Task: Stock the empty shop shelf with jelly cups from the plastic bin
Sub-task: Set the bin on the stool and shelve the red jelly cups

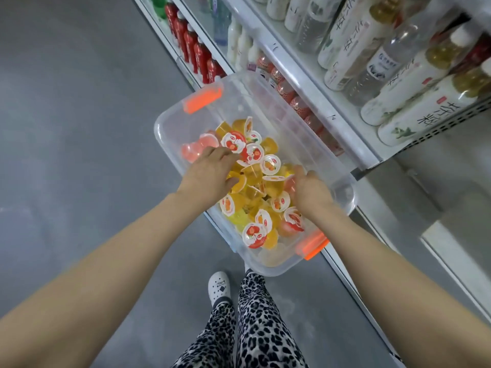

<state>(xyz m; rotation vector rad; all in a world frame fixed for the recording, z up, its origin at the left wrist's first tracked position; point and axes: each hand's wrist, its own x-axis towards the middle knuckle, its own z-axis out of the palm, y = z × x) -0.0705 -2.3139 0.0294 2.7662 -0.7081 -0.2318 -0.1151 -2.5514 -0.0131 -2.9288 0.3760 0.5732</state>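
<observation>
A clear plastic bin (170, 123) with orange latches sits low in front of the shelving, holding several jelly cups (269, 164) in yellow, orange and pink with fruit-printed lids. My left hand (210, 172) reaches into the bin's middle, fingers curled down among the cups near a strawberry-lidded cup (233, 142). My right hand (309, 191) is also inside the bin on the right side, fingers bent over cups; what either hand actually grips is hidden. An empty grey shelf surface (438, 166) lies at the right.
White shelves hold tall pale bottles (414, 83) at upper right and red bottles (198, 53) on a lower level to the left. Grey floor spreads left of the bin. My patterned trousers and a white clog (219, 288) are below the bin.
</observation>
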